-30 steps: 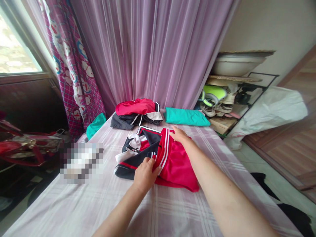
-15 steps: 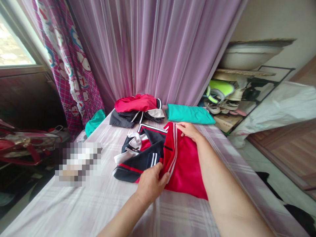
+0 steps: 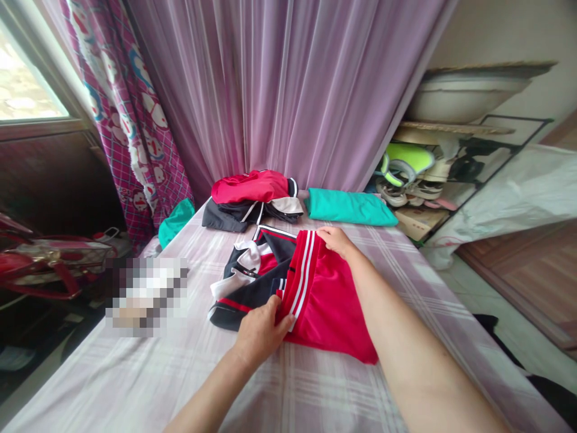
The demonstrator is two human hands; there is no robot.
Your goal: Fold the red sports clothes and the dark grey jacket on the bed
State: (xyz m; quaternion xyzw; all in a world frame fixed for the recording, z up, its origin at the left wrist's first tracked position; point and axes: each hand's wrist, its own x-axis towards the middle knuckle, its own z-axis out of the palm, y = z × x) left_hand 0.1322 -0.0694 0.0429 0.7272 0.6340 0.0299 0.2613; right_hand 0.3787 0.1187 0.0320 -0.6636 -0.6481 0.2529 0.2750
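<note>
Track jacket: a red and navy track jacket [image 3: 336,300] lies partly folded on the counter, in front of the person, its red panel to the right and its navy part to the left.
Feel: the cloth looks soft and thin, probably light and a little slick; nothing about it seems fragile, but it would likely sag or crease between 2 distant holds.
Ribbed hem: the red ribbed hem [image 3: 303,276] with its 2 white stripes looks thicker and springier than the panel, so it should give the surest hold, best taken near its 2 ends.
Left hand: the left hand [image 3: 261,328] pinches the hem's near end, thumb on top.
Right hand: the right hand [image 3: 336,240] grips the hem's far end between thumb and fingers.
White collar: the white collar [image 3: 249,255] sits loosely bunched and seems a poorer grip, with a hard-looking zip [image 3: 246,272] beside it.
Counter: a pale plaid cloth covers the counter [image 3: 202,385].
Behind: a red garment [image 3: 252,186] rests on dark clothes [image 3: 225,218]; right of them lies a folded teal cloth [image 3: 351,207].
Backdrop: a purple curtain [image 3: 279,90] hangs beyond.
</note>
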